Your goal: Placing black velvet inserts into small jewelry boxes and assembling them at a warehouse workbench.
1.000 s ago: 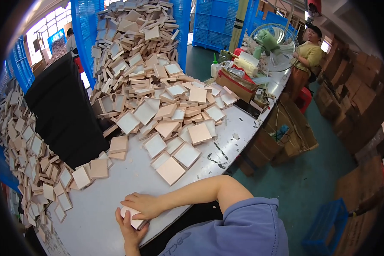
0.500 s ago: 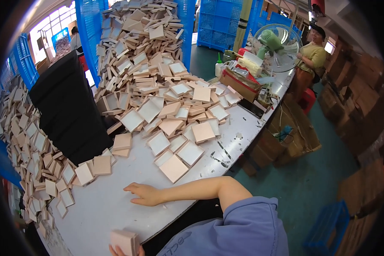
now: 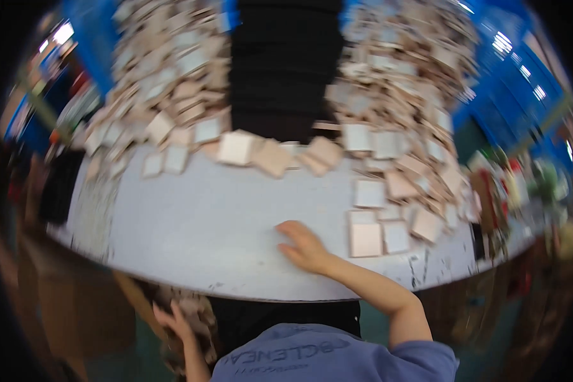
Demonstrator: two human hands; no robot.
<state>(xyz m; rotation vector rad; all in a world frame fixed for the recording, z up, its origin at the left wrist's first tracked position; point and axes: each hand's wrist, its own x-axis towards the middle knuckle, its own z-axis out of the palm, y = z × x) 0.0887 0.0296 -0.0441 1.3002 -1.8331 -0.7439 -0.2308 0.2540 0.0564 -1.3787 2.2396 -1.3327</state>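
Note:
My right hand point(image 3: 304, 247) hovers over or rests on the pale grey table point(image 3: 191, 223), fingers parted and nothing in them. To its right lie small square pinkish-beige box halves point(image 3: 366, 239), some with their white insides facing up. Below the table's front edge, at lower left, my left hand point(image 3: 178, 323) has its fingers spread and holds nothing I can see. Beside it is a crumpled brownish heap point(image 3: 196, 312), too blurred to name, by a large cardboard carton point(image 3: 83, 312).
Large heaps of box halves rise at the back left point(image 3: 165, 83) and back right point(image 3: 395, 83). A tall black covered panel point(image 3: 285, 70) stands between them. Blue plastic crates point(image 3: 519, 70) are behind. Blurred clutter point(image 3: 500, 191) sits at the table's right end.
My view has swung left and is blurred. The pinkish box that my left hand held is out of that hand, which is now beside the carton below the table. My right hand stays empty.

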